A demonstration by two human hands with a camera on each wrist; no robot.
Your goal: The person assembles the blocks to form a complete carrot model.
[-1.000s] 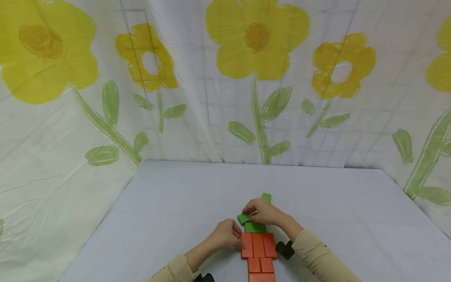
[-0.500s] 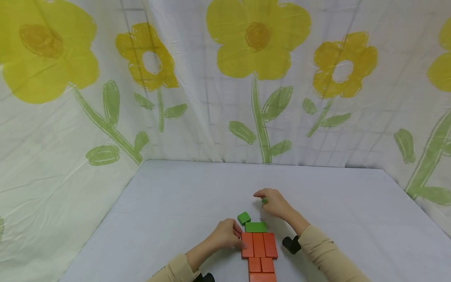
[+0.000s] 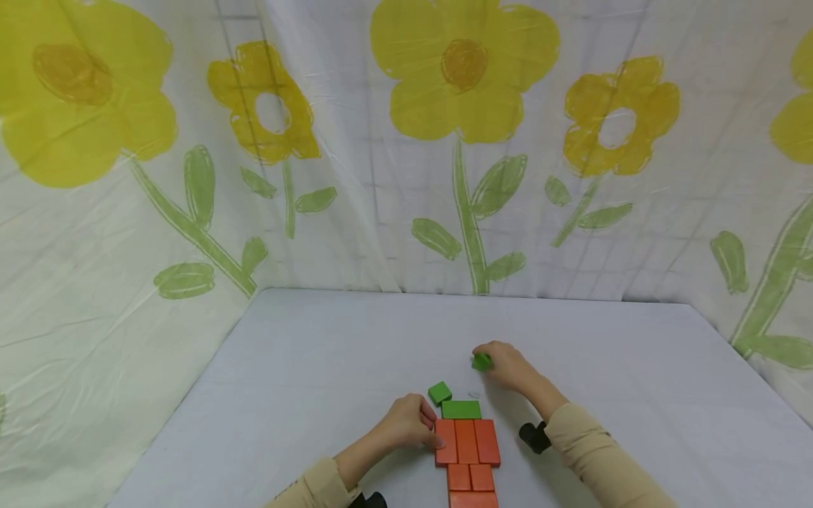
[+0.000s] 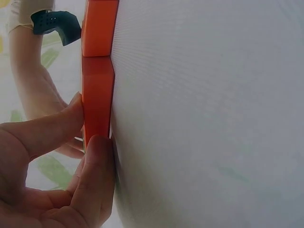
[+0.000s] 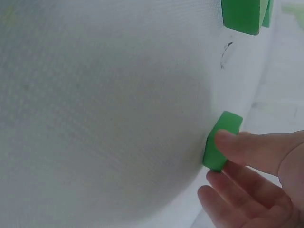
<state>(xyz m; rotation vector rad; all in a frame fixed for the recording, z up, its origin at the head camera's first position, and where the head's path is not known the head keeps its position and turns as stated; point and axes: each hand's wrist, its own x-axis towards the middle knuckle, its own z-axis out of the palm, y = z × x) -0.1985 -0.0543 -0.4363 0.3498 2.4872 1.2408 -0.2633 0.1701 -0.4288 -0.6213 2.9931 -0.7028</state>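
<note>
My right hand [image 3: 506, 367] pinches a small green block [image 5: 222, 142] between thumb and fingers, close to the table's surface beyond the other blocks. My left hand [image 3: 406, 422] rests against the leftmost orange-red block [image 4: 97, 90], thumb on its top and a fingertip at its side. That block belongs to a row of three upright ones, with smaller orange-red blocks [image 3: 470, 478] below. Along the top of the row lies a flat green block [image 3: 461, 410]. A small green square block [image 3: 440, 393] sits turned at an angle by its upper left corner.
The blocks lie on a pale table [image 3: 305, 367] with a flowered curtain [image 3: 343, 212] behind and at the sides. A small dark mark [image 5: 226, 54] shows on the cloth. Each wrist wears a black camera mount [image 3: 536, 437].
My right hand has left the small green square block, moved farther out and taken hold of the other small green block, then shifted slightly right. The left hand has stayed put.
</note>
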